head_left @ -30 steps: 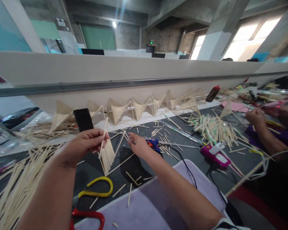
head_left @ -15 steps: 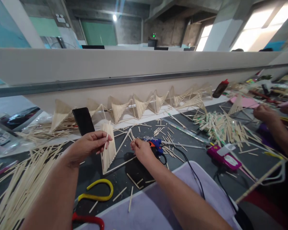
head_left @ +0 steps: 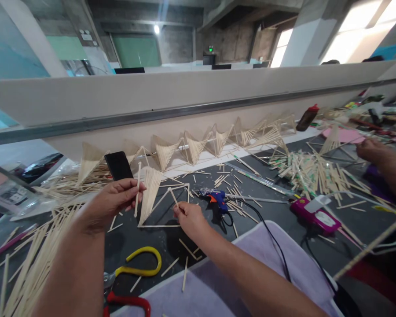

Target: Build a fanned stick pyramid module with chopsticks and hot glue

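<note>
Taking the blue glue gun (head_left: pixel 220 199) as the landmark, the fan-shaped stick frame (head_left: pixel 152 189) lies to its left on the dark tabletop (head_left: pixel 132 235), its close-set sticks on the side away from the gun and its thin bars reaching toward the gun's nozzle (head_left: pixel 203 191). The person's left hand (head_left: pixel 127 193), farther left of the gun, is closed to a pinch on one loose stick (head_left: pixel 137 189), held almost upright; whether that stick touches the frame is hard to tell. The right hand (head_left: pixel 188 215), just left of the gun, has its thumb and forefinger drawn together on a slanting bar of the frame — a small, low grip. To do this well, the right hand should pinch firmly enough to prevent sliding, yet gently, since bars so slender would probably flex or part at a joint under a hard squeeze. The left hand does best to turn its stick parallel to the frame's nearest one, gripping near the middle so that both ends stay in sight. The nozzle points left and may be hot — the right hand should keep clear of it. The yellow-and-red-handled cutters (head_left: pixel 135 272), left of the gun and nearer the person, lie beside the left arm (head_left: pixel 77 246), which should avoid nudging them.
</note>
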Demonstrator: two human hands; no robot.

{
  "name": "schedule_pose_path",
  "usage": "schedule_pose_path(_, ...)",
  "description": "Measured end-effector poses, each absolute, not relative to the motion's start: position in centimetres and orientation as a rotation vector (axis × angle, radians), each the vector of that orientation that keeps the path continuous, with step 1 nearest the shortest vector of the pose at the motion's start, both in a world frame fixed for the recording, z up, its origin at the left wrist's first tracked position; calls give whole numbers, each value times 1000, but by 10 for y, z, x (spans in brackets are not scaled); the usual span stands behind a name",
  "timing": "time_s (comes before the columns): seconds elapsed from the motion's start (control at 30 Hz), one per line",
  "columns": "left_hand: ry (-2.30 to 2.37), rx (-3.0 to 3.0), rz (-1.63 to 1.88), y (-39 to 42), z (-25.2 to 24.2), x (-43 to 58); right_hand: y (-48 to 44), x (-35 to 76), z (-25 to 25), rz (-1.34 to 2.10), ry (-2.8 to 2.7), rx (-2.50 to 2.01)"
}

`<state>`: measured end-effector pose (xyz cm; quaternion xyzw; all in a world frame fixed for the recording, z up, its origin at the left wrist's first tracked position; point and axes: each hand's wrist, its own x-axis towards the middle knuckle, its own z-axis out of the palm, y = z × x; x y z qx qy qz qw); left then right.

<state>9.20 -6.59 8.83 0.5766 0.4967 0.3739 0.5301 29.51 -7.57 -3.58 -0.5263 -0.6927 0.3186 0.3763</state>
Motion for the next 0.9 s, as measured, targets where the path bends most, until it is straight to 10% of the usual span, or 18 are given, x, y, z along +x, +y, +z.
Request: schedule_pose_path(0.9, 1171, 1469, 761, -51, 70, 75, -99, 271, -36, 945, -1928, -1102)
